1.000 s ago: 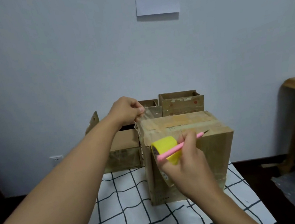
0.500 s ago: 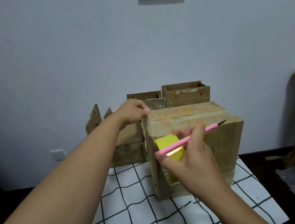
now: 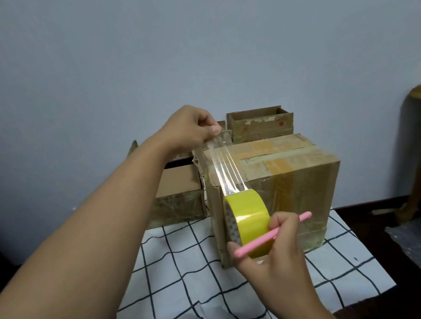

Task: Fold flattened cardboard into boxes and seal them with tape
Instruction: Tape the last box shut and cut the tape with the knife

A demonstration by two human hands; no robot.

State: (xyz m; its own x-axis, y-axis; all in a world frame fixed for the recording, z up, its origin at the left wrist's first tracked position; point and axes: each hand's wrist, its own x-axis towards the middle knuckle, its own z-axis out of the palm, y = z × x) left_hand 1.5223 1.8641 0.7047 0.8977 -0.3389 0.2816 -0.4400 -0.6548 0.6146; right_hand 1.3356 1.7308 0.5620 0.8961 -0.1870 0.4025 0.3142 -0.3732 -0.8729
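Hands now apart: left hand pinching tape strip, right hand gripping yellow roll w/ pink cutter, strip lengthening, nearly ready for sealing cardboard box.

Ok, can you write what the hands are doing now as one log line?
left hand: pinches tape strip end | right hand: holds tape roll and pink cutter | box: closed, upright on checked cloth
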